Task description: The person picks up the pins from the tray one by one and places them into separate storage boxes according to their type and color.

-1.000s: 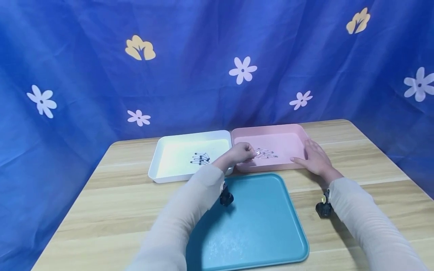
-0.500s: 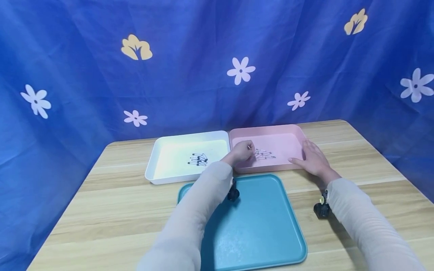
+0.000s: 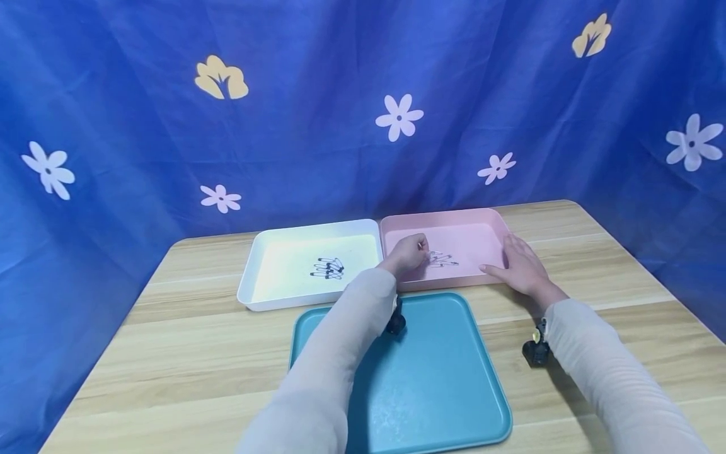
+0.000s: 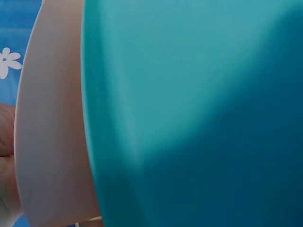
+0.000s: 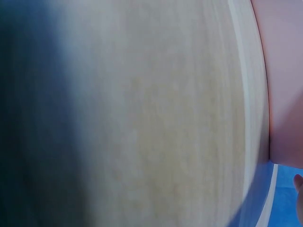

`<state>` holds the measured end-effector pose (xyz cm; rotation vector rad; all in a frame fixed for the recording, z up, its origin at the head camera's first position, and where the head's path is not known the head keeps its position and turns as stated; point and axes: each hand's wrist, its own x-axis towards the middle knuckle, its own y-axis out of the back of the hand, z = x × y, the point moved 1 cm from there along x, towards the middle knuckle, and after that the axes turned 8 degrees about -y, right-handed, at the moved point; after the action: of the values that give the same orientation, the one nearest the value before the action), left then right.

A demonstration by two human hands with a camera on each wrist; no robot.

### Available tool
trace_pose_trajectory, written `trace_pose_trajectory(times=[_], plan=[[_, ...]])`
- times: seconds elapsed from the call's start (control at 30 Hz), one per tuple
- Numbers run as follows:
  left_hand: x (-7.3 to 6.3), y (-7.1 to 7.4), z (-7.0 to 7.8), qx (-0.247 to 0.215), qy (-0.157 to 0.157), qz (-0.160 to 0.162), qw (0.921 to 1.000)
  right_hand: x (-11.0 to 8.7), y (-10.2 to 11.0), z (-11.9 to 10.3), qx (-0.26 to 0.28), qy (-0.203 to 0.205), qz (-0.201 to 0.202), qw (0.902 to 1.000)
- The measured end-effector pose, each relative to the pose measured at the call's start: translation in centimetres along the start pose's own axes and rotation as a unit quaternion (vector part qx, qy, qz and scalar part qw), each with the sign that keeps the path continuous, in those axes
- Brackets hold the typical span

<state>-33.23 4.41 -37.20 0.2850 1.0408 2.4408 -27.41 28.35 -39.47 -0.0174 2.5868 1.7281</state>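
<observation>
My left hand (image 3: 411,253) is over the left part of the pink tray (image 3: 397,222), fingers curled, with a thin shiny safety pin (image 3: 420,244) showing between them. Just right of its fingertips lies a small pile of safety pins (image 3: 442,260) on the tray floor. My right hand (image 3: 523,265) rests with straight fingers along the tray's right rim, its thumb over the front corner. In the left wrist view, part of the left hand (image 4: 6,161) shows beside the pink wall (image 4: 54,118). A right fingertip (image 5: 298,182) appears at the edge of the right wrist view.
To the left, a white tray (image 3: 253,265) holds several dark-headed safety pins (image 3: 328,269). A teal tray (image 3: 431,378) lies in front, under my left forearm. All stand on a wooden table (image 3: 187,353) with a blue curtain (image 3: 317,126) behind.
My left forearm has swung slightly right, and the left hand has curled further beside the pile. My right hand stays on the tray rim. The whole head view has shifted a little.
</observation>
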Motion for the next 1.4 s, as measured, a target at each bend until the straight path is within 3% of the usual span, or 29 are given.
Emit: trace_pose_trajectory(times=[0.23,0.53,1.07,1.4], plan=[[0.4,-0.3,0.0,0.018,0.012,0.009,0.9997,0.0,-0.1,0.0,-0.003,0.0,0.003,1.0],[0.5,-0.7,0.3,0.004,0.024,0.019,0.9995,0.0,0.0,-0.1,-0.005,0.001,0.004,1.0],[0.6,-1.2,0.1,0.027,0.008,-0.009,0.9996,0.0,-0.1,0.0,0.0,-0.001,0.001,1.0],[0.4,-1.0,-0.3,0.04,0.003,0.006,0.9992,0.0,-0.1,-0.1,-0.003,0.002,0.003,1.0]])
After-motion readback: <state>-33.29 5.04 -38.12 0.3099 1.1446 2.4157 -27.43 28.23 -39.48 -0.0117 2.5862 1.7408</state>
